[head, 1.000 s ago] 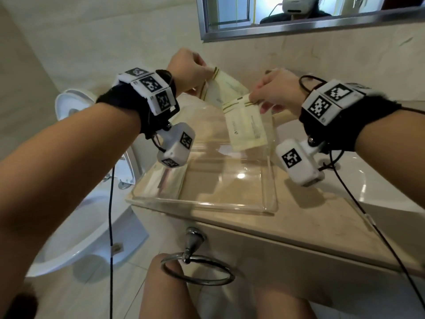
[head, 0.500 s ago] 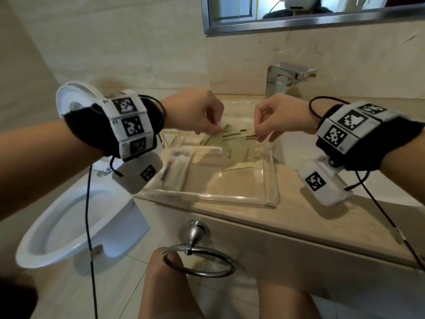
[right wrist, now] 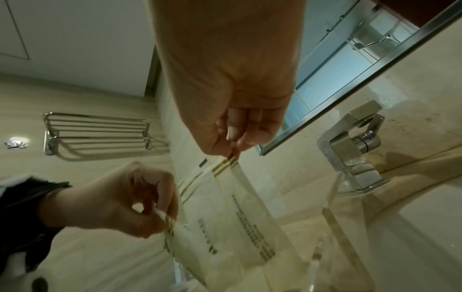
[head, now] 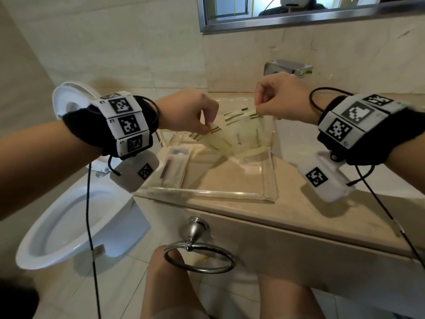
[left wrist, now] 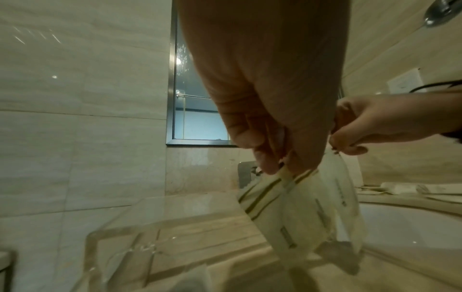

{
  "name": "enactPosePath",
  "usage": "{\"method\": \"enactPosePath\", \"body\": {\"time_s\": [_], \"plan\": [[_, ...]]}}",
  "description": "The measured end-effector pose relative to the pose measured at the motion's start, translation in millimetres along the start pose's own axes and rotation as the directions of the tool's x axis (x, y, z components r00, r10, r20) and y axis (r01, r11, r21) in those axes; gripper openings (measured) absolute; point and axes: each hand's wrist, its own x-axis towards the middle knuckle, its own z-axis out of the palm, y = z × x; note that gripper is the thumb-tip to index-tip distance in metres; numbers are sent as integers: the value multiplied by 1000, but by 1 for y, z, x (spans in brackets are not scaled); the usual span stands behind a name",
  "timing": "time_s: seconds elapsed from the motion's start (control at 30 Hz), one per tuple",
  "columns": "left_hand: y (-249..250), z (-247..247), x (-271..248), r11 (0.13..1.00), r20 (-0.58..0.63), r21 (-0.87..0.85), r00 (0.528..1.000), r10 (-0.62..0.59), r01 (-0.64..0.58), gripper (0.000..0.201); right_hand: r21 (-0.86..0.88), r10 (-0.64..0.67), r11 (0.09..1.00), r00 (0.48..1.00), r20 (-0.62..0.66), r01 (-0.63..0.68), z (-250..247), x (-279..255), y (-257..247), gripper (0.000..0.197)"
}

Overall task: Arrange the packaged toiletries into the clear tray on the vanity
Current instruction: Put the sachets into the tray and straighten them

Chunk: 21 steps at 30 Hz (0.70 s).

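Several cream toiletry packets point(head: 241, 137) with gold stripes stand fanned in the far right part of the clear tray point(head: 207, 193) on the vanity. My left hand point(head: 208, 124) pinches the top edge of the leftmost packet point(left wrist: 282, 197). My right hand point(head: 257, 109) pinches the striped top of the rightmost packet point(right wrist: 250, 217). The packets' lower ends reach the tray floor. A clear wrapped kit point(head: 174, 166) lies flat along the tray's left side.
The sink basin point(left wrist: 410, 227) and chrome faucet point(head: 287, 69) lie right of the tray. A toilet point(head: 69, 226) stands left of the vanity. A towel ring point(head: 199, 256) hangs below the counter's front edge, above my knees. A mirror is on the wall behind.
Both hands came down from in front of the wall with the packets and now hold them standing in the tray. In the last half second the hands have lifted the tops slightly.
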Motion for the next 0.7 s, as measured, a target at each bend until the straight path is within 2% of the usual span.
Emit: {"method": "enactPosePath", "body": {"time_s": [0.17, 0.27, 0.43, 0.6, 0.7], "plan": [[-9, 8, -10, 995, 88, -96, 996, 17, -8, 17, 96, 21, 995, 998, 67, -27, -4, -2, 3, 13], [-14, 11, -15, 992, 169, -127, 986, 13, 9, 19, 213, 54, 974, 995, 81, -70, -4, -1, 6, 20], [-19, 17, -20, 981, 337, -184, 941, 2, 64, 34, 388, 113, 907, 982, 153, -165, -2, 2, 8, 21], [-20, 22, -22, 993, 479, -101, 878, -11, 67, 34, 327, 153, 912, 945, 288, -248, 3, 2, 9, 23], [-18, 22, -20, 994, 477, -90, 879, -12, 62, 28, 269, 191, 922, 933, 306, -277, 6, 2, 10, 24]]}}
